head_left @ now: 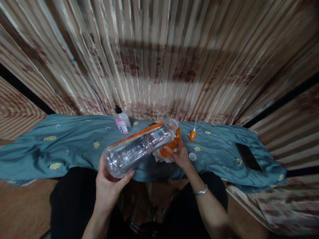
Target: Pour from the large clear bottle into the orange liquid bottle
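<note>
My left hand (111, 184) is wrapped round the base of a large clear plastic bottle (137, 149) with an orange label. The bottle is tilted, its open neck (174, 124) pointing to the right and up. Under that neck my right hand (179, 154) grips an orange bottle (169, 149), partly hidden behind the clear one. Whether liquid passes between the two bottles I cannot tell. Beneath the orange bottle lies a crumpled white tissue or cloth (161, 157). An orange pump head (192, 134) with a thin tube rests to the right, and a round white cap (192, 156) sits beside my right hand.
A pump bottle (122, 121) with a black top and pink label stands at the back left. A dark phone (248, 157) lies at the right. The blue-green patterned cloth (77, 146) covers the narrow table, with a striped curtain (149, 66) behind it.
</note>
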Tool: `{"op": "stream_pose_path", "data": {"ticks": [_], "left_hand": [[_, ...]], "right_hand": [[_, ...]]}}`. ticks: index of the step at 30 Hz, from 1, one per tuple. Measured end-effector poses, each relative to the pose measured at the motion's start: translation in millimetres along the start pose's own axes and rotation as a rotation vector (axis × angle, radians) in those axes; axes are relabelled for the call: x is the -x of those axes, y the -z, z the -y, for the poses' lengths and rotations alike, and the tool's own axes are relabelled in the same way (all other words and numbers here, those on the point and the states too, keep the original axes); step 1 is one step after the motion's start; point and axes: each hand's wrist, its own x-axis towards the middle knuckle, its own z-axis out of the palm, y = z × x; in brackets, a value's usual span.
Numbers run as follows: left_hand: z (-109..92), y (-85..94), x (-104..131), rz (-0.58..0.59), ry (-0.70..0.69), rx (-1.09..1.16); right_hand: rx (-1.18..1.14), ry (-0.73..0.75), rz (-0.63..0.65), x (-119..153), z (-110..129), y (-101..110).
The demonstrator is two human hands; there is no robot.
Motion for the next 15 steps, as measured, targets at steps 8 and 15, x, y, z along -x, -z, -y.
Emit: {"op": "stream_pose_path", "data": {"ticks": [8,15], "left_hand": [[-4.2,-2.0,2.5,-0.007,0.007,-0.002],[-4.1,-2.5,2.6,0.0,-0.005,-0.001]], "right_hand": [[0.024,-0.004,0.007,0.1,1.2,1.6],[0.014,-0.015,0.004,0.7,1.4,1.4]]}}
